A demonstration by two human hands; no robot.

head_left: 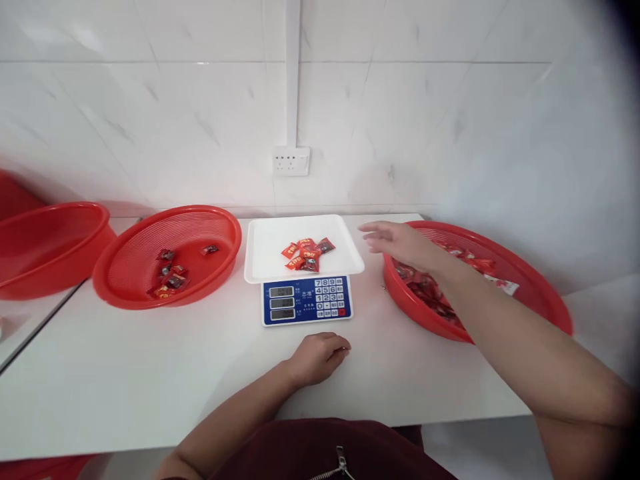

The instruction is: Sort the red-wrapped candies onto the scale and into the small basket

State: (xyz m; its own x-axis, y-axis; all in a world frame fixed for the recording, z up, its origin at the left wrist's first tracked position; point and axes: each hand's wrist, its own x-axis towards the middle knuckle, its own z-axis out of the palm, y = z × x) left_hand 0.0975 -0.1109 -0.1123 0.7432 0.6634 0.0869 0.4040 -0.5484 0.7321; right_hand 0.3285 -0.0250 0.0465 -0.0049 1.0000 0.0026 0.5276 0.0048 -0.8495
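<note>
My right hand hovers over the left rim of a red basket full of red candy packets, fingers stretched out and holding nothing. My left hand rests on the white table just in front of a blue electronic scale, fingers loosely curled with nothing visible in them. The scale's white tray carries several red candy packets in its middle.
A second red basket at the left holds several packets. A third red basin stands at the far left on another surface. A wall socket sits on the tiled wall behind the white table.
</note>
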